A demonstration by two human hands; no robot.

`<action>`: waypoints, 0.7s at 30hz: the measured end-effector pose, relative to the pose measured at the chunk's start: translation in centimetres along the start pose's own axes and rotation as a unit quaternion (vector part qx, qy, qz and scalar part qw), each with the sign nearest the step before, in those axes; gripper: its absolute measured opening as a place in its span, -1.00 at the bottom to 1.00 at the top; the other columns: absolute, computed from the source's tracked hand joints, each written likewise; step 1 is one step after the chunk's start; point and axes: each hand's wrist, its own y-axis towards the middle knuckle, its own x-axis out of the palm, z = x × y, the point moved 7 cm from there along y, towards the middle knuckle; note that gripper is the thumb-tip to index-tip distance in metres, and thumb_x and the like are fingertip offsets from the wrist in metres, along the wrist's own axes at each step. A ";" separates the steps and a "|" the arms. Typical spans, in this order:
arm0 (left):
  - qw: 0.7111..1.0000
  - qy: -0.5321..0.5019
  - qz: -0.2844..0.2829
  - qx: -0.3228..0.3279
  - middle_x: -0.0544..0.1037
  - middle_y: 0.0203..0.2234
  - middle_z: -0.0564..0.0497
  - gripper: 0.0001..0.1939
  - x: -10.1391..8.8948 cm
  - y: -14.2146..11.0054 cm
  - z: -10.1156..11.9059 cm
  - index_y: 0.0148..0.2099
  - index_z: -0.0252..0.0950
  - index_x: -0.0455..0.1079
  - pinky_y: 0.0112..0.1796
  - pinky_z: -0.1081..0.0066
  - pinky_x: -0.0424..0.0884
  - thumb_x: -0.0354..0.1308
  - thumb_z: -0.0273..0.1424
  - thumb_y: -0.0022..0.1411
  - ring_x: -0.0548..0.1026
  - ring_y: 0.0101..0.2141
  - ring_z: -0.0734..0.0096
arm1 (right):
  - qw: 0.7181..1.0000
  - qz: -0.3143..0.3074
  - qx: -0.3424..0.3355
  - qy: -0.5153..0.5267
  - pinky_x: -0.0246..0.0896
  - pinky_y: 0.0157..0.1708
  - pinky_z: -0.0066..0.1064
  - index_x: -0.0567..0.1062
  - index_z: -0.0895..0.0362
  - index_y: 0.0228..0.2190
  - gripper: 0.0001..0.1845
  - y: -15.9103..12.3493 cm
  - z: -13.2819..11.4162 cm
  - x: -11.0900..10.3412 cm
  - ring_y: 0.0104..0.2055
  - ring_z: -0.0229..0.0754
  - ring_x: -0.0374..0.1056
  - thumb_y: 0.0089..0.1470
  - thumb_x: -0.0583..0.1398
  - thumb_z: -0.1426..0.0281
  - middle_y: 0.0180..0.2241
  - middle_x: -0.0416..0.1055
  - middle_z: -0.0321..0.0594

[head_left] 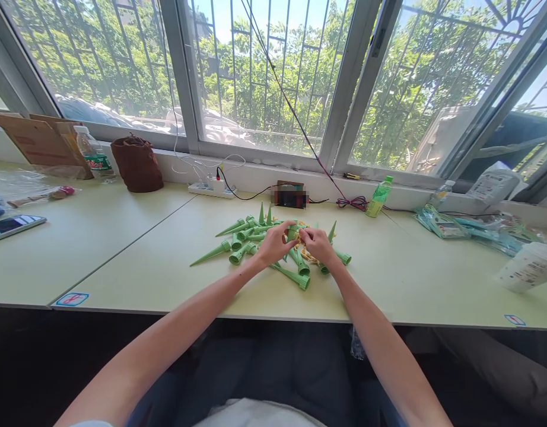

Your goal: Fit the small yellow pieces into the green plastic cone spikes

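Observation:
Many green plastic cone-shaped spikes with wide hollow heads lie in a loose heap on the pale yellow table. In the middle of it, my left hand is closed round the head of one green plastic spike. Close against that head is my right hand, its thumb and fingers pinched together; whatever they hold is too small to make out. Small yellow-orange pieces are scattered under and beside my right hand, partly hidden by it.
Behind the heap sits a dark box with a cable, near a white power strip. A green drink bottle stands at the back right. Plastic packets and a white cup are farther right. At left are a brown bag and a phone.

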 end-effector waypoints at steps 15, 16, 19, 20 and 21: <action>0.999 0.006 -0.028 -0.028 0.47 -0.40 0.03 -0.54 0.5 -0.2 -0.4 0.10 -0.26 0.38 -0.43 0.47 0.35 0.16 -0.28 0.14 0.30 -0.63 0.58 | 0.999 0.008 -0.010 0.036 -0.11 -0.55 -0.40 0.13 0.11 -0.74 -0.41 -0.2 -0.4 -0.1 -0.62 -0.33 -0.04 0.18 0.00 0.05 -0.74 0.02 -0.36; 0.999 0.008 -0.032 -0.029 0.48 -0.40 0.02 -0.53 0.5 -0.3 -0.4 0.11 -0.26 0.37 -0.43 0.47 0.36 0.16 -0.28 0.15 0.31 -0.63 0.57 | 0.999 0.008 -0.011 0.038 -0.10 -0.55 -0.41 0.14 0.11 -0.74 -0.40 -0.2 -0.4 -0.1 -0.62 -0.33 -0.04 0.18 0.00 0.04 -0.74 0.02 -0.36; 0.999 0.015 -0.043 -0.024 0.49 -0.41 0.02 -0.51 0.6 -0.3 -0.1 0.13 -0.25 0.37 -0.42 0.45 0.36 0.16 -0.28 0.14 0.30 -0.63 0.55 | 0.999 0.005 -0.015 0.042 -0.09 -0.55 -0.42 0.17 0.12 -0.75 -0.39 -0.2 -0.5 -0.1 -0.62 -0.33 -0.02 0.17 0.01 0.01 -0.74 0.03 -0.36; 0.999 0.016 -0.047 -0.021 0.48 -0.43 0.04 -0.52 0.6 -0.3 0.0 0.12 -0.25 0.38 -0.42 0.45 0.36 0.16 -0.29 0.14 0.30 -0.63 0.54 | 0.999 0.004 -0.016 0.044 -0.08 -0.55 -0.42 0.17 0.12 -0.75 -0.38 -0.2 -0.5 0.0 -0.62 -0.33 -0.02 0.17 0.01 0.00 -0.74 0.03 -0.36; 0.998 0.015 -0.050 -0.016 0.47 -0.46 0.05 -0.54 0.7 -0.3 0.1 0.11 -0.24 0.40 -0.42 0.45 0.36 0.15 -0.30 0.14 0.30 -0.63 0.52 | 0.999 0.004 -0.018 0.045 -0.08 -0.55 -0.42 0.16 0.12 -0.75 -0.38 -0.2 -0.6 0.0 -0.62 -0.33 -0.02 0.17 0.02 0.00 -0.74 0.02 -0.36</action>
